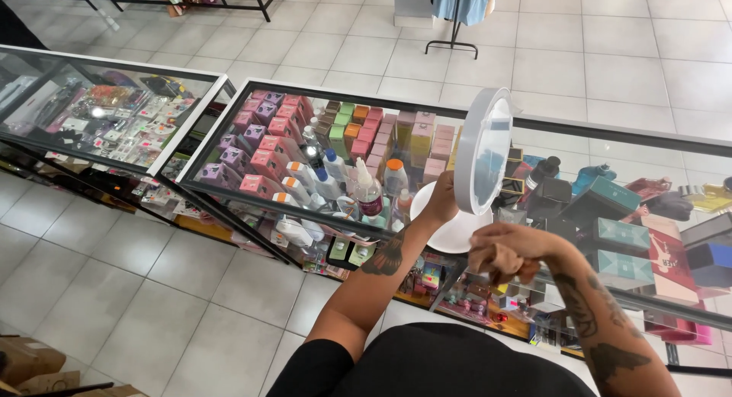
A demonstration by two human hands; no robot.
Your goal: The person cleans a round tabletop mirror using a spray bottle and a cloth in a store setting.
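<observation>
Round white mirror [483, 149] on a white disc base, standing tilted on the glass surface [229, 130]. Left hand [441, 201] gripping its stem; right hand [509, 252] fisted around a small brownish object [526, 271].

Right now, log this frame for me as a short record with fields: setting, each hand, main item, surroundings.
setting: shop floor with pale tiles, seen from above
left hand: grips the stem of the round white mirror, behind its tilted face
right hand: closed in a fist, near the mirror's white base; any contents hidden
main item: the mirror stands on the glass display case
in the case: pink and purple boxes, white bottles
surroundings: second glass case on the left, clothes rack beyond
</observation>
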